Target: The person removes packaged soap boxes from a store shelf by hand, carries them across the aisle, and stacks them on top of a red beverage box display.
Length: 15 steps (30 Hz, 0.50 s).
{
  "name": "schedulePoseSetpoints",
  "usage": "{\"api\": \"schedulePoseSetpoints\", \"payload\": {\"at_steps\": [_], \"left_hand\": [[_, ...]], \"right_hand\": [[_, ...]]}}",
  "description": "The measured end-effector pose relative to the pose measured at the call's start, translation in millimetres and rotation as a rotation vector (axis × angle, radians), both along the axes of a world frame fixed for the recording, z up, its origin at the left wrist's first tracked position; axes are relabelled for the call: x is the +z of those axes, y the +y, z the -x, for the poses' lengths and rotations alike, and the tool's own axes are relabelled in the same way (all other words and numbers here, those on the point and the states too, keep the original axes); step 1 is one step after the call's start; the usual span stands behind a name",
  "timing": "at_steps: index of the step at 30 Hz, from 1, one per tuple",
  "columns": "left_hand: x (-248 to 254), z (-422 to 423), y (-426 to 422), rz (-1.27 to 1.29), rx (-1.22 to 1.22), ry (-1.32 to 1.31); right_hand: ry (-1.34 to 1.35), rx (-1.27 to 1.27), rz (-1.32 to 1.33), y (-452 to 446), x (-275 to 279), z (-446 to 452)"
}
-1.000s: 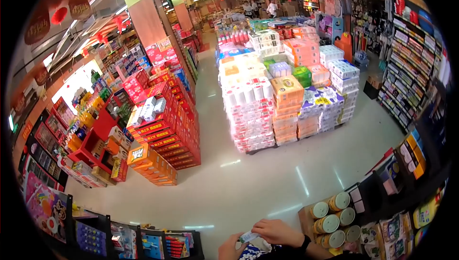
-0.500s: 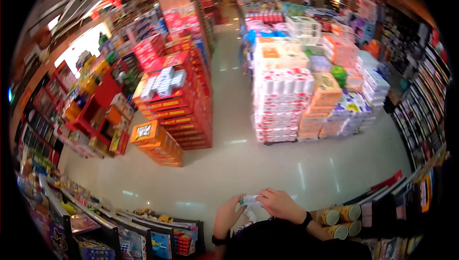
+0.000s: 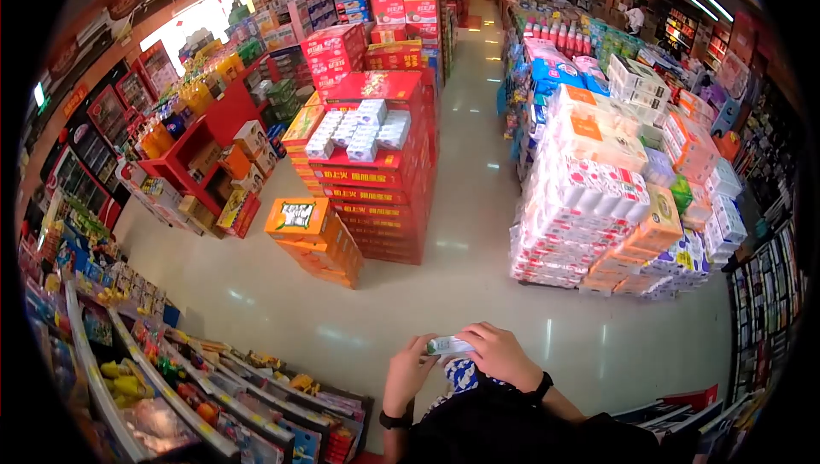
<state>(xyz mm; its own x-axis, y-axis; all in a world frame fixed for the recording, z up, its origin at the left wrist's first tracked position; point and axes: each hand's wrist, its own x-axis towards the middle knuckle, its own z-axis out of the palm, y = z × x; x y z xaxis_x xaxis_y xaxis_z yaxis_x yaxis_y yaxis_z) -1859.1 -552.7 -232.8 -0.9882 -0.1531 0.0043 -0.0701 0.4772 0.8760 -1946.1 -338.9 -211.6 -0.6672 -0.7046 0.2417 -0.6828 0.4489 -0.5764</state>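
Note:
In front of my body I hold a small white box with green marking (image 3: 450,345) between both hands. My left hand (image 3: 410,373) is closed on its left end, the fingers curled round it. My right hand (image 3: 502,356) grips the right end and hides part of it. Print on the box is too small to read. There is a dark band on each wrist. Just below the hands, blue-and-white patterned cloth (image 3: 462,374) shows beside my dark clothing.
Ahead left stands a stack of red cartons (image 3: 376,199) topped with white packs (image 3: 362,128), beside orange cartons (image 3: 316,238). Ahead right are stacked tissue packs (image 3: 581,199). Tiered shelves of toys (image 3: 196,379) curve round my near left. People (image 3: 634,18) are far back.
My view has swung left, so the carton and tissue stacks sit farther right. Both hands keep hold of the white box, which now shows a little more of its face.

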Motion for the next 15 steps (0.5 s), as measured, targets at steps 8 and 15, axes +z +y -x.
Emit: {"api": "schedulePoseSetpoints", "payload": {"at_steps": [8, 15], "left_hand": [[8.2, 137.8, -119.1, 0.151, -0.011, -0.037], [7.1, 225.4, -188.7, 0.135, 0.02, 0.036]], "right_hand": [[-0.014, -0.066, 0.037, -101.7, -40.0, 141.3], [-0.168, -0.159, 0.157, -182.8, -27.9, 222.5]]}}
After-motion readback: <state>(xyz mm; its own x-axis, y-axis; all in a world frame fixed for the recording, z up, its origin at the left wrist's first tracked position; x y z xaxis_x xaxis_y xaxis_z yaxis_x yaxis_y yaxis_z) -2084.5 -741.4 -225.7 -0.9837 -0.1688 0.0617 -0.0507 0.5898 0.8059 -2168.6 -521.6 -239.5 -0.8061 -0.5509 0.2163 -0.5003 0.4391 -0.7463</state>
